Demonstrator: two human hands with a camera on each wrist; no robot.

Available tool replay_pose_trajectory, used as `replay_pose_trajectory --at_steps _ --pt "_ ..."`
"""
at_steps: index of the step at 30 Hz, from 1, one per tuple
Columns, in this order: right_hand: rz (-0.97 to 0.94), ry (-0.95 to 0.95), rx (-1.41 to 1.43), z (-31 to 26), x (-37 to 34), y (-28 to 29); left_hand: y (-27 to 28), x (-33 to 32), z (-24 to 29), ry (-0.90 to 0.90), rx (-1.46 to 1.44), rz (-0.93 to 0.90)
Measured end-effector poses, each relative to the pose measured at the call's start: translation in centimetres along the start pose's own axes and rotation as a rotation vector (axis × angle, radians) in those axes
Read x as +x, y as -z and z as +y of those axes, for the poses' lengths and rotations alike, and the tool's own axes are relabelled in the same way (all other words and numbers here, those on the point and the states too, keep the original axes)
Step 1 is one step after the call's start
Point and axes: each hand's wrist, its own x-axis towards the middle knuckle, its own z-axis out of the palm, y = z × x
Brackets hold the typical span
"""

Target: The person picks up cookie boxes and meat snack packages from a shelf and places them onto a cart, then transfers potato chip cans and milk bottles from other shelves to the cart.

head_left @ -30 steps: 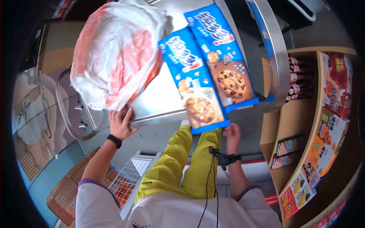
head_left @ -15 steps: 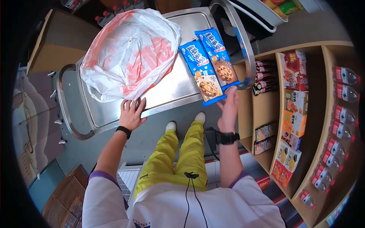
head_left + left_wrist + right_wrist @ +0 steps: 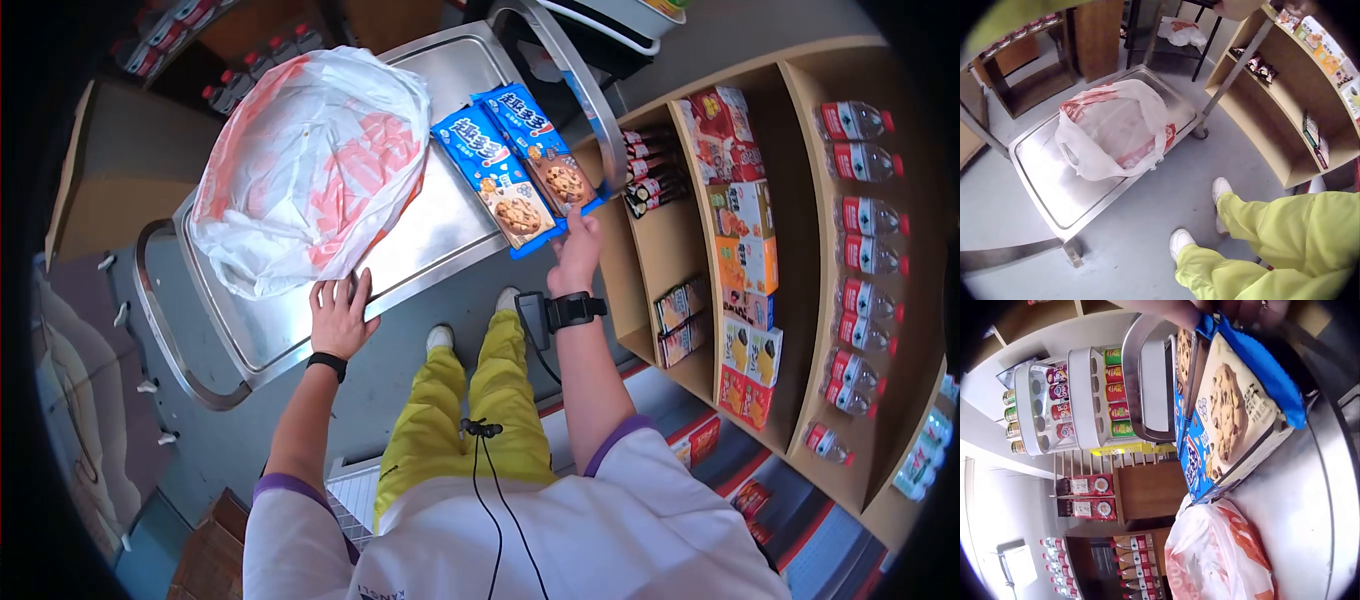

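On the steel cart's top tray (image 3: pixel 400 250), two blue cookie packs (image 3: pixel 495 180) lie side by side at a slant, one with a beige end, the other brown. My right hand (image 3: pixel 577 255) is at their near end; in the right wrist view its thumb and fingers (image 3: pixel 1247 309) pinch the blue wrapper end of the brown pack, beside the beige pack (image 3: pixel 1229 406). My left hand (image 3: pixel 342 318) rests with spread fingers on the tray's near edge, just below an open white-and-red plastic bag (image 3: pixel 310 170).
Another white-and-red bag (image 3: pixel 1116 131) sits on the cart's lower shelf (image 3: pixel 1054 194). A curved metal handle (image 3: pixel 575 80) rises beyond the packs. To the right stands a wooden shelf (image 3: pixel 800 250) with boxes and bottles (image 3: pixel 870 215); more bottles (image 3: pixel 250 75) are at the back left.
My right hand has moved up from beside my leg to the near end of the packs and taken hold there. My left hand has stayed at the tray edge while the view shifted.
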Motion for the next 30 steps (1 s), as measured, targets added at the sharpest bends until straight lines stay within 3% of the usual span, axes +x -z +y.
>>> replay_pose_trajectory --at_steps 2,5,9,12,15,17,20,28,30 --pt "0.003 -0.074 0.031 -0.6 -1.2 0.3 -0.2 -0.2 0.0 0.019 0.017 0.006" --pt "-0.139 -0.151 0.045 -0.3 -1.8 0.8 -0.4 -0.2 -0.1 -0.003 0.035 0.016" --pt "-0.125 -0.229 0.036 -2.1 -2.5 0.4 -0.2 -0.2 0.0 -0.008 0.027 0.021" --pt "-0.311 -0.223 -0.02 -2.0 -2.0 0.1 -0.5 -0.2 0.1 0.002 0.015 0.033" --pt "-0.229 -0.217 -0.033 -1.4 -1.9 -0.6 -1.1 -0.3 0.0 -0.01 0.01 0.052" --pt "-0.249 -0.112 -0.008 -0.4 -1.3 -0.7 -1.2 -0.4 0.2 -0.027 0.035 0.085" --pt "-0.318 -0.256 0.107 -0.3 -1.0 0.0 -1.1 -0.3 0.2 -0.051 0.08 0.076" --pt "-0.217 -0.271 0.109 -2.1 -2.8 -0.9 -1.2 -0.1 0.3 -0.051 0.112 0.085" --pt "-0.182 -0.063 0.13 1.0 -1.2 -1.6 -1.3 -0.2 0.3 -0.048 0.107 0.081"
